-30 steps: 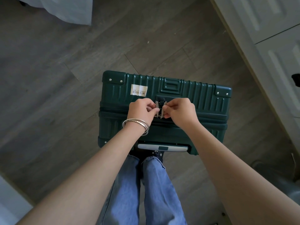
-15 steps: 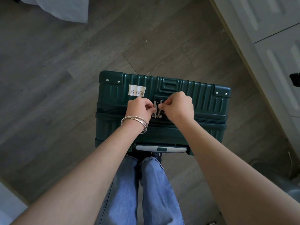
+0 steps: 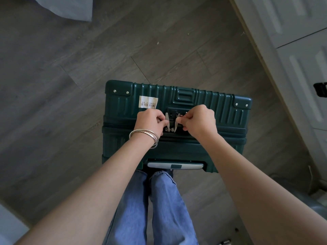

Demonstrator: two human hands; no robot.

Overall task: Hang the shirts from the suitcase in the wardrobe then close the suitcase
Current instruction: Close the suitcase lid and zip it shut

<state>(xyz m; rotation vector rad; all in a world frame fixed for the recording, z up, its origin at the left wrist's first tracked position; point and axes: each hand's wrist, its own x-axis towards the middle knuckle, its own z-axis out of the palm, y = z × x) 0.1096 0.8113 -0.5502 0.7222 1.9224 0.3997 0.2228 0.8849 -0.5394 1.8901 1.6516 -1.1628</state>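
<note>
A dark green hard-shell suitcase (image 3: 221, 110) stands upright on the wooden floor, zipped shut, seen from above. A white barcode sticker (image 3: 148, 102) sits on its top. My left hand (image 3: 150, 122), with silver bangles at the wrist, pinches the left zipper pull (image 3: 166, 119). My right hand (image 3: 198, 121) pinches the right zipper pull (image 3: 177, 123). Both metal pulls stand just below the lock (image 3: 173, 113) at the middle of the suitcase top. No shirts are in view.
The telescopic handle (image 3: 175, 166) lies retracted at the near edge, above my blue jeans (image 3: 155, 209). White wardrobe doors (image 3: 292, 32) with a black handle (image 3: 321, 89) run along the right. A pale cloth (image 3: 67, 6) hangs at the top left.
The two zipper pulls, held together before, now stand slightly apart, and the lock shows between my hands. My right hand has shifted a little to the right.
</note>
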